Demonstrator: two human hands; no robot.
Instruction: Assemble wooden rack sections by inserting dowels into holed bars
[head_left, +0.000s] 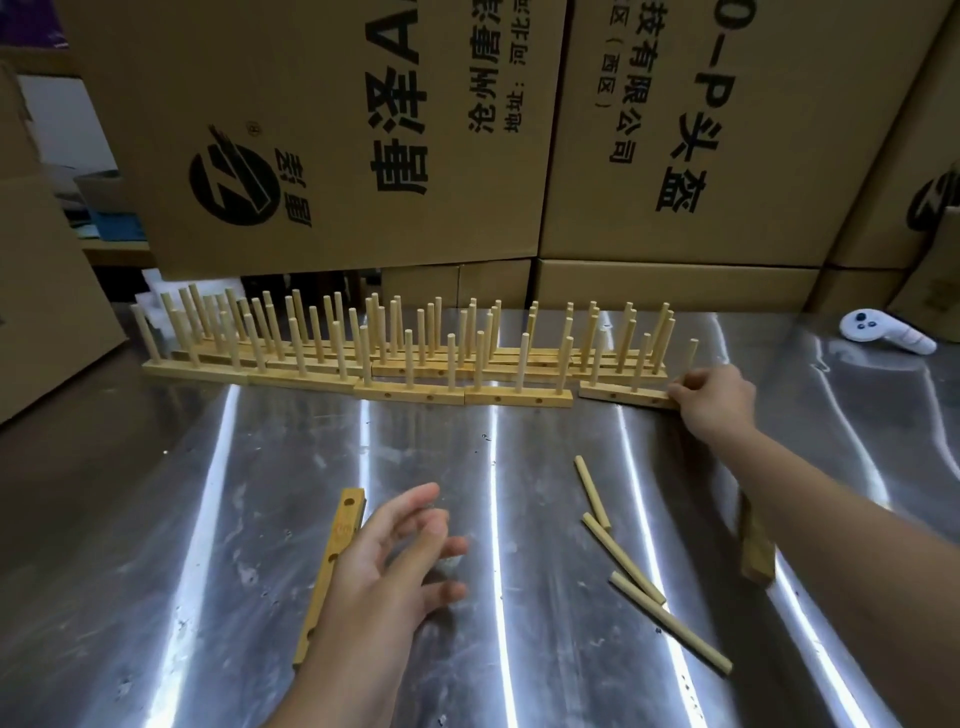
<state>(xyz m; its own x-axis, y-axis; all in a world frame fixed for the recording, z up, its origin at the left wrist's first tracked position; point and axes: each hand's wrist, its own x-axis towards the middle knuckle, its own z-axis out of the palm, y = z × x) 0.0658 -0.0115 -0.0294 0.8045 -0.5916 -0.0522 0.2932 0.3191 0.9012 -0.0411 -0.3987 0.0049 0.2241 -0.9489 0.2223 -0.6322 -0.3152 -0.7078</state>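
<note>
Flat light-wood bar w/ holes (332, 566) lies on the shiny steel table (519, 649), front left. Left hand (395, 561) hovers over it, fingers spread and relaxed, holding nothing. Three loose round wooden dowels (623, 564) lie centre-right. Far right, right hand (714, 400) pinches the end of a pale wooden rack section w/ upright dowels (623, 395), standing at the end of the front row.

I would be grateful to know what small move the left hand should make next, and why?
Probably the left hand should drop and grip the empty holed bar beside it. It hovers open, the bar's holes are unfilled, three loose dowels lie nearby, and the right hand holds the end of a rack section at the row.
</note>
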